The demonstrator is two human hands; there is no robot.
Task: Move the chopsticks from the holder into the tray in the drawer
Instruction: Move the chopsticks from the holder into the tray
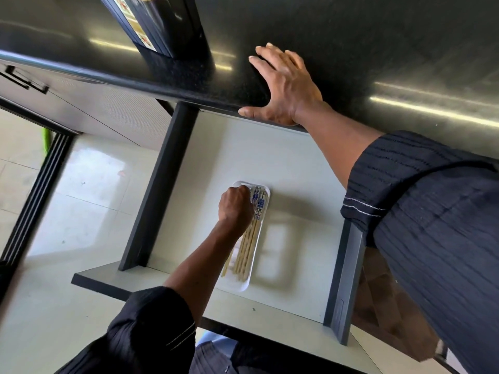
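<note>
A narrow white tray (244, 286) lies in the open drawer (291, 168) and holds several wooden chopsticks (249, 248) with blue-patterned tops. My left hand (236, 207) is down in the drawer over the tray's far end, fingers curled around the patterned ends of the chopsticks. My right hand (283, 86) rests flat on the black countertop (378, 49) at its front edge, fingers spread and holding nothing. The black chopstick holder (159, 22) stands on the countertop at the top left, with light chopstick tips just showing at the frame's top edge.
The drawer has dark grey side walls (159, 190) and a pale bottom. A small screw or speck (253, 309) lies near the drawer's front. Pale tiled floor (89, 190) and a dark door track (35, 201) are to the left. Another cabinet handle (24, 79) shows at far left.
</note>
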